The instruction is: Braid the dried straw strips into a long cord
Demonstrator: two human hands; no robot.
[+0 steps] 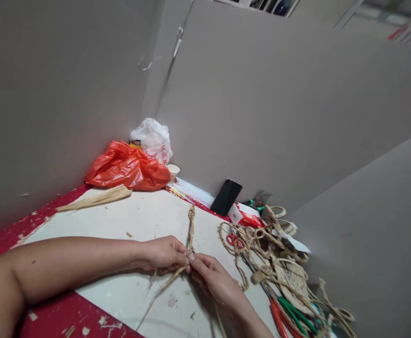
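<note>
Evidently, plaiting is the step in hand: the left hand (165, 253) and right hand (216, 279) meet, fingers pinching the lower end of a braided cord (191, 223), though the grip is partly hidden. The cord points toward twelve o'clock on the worktop (149, 220); loose strands (170, 281), toward seven, probably need even tension next.

Plain grey walls (283, 103) stand around the red counter (68, 312); a small hook (144, 69) hangs above, towards the left.
</note>
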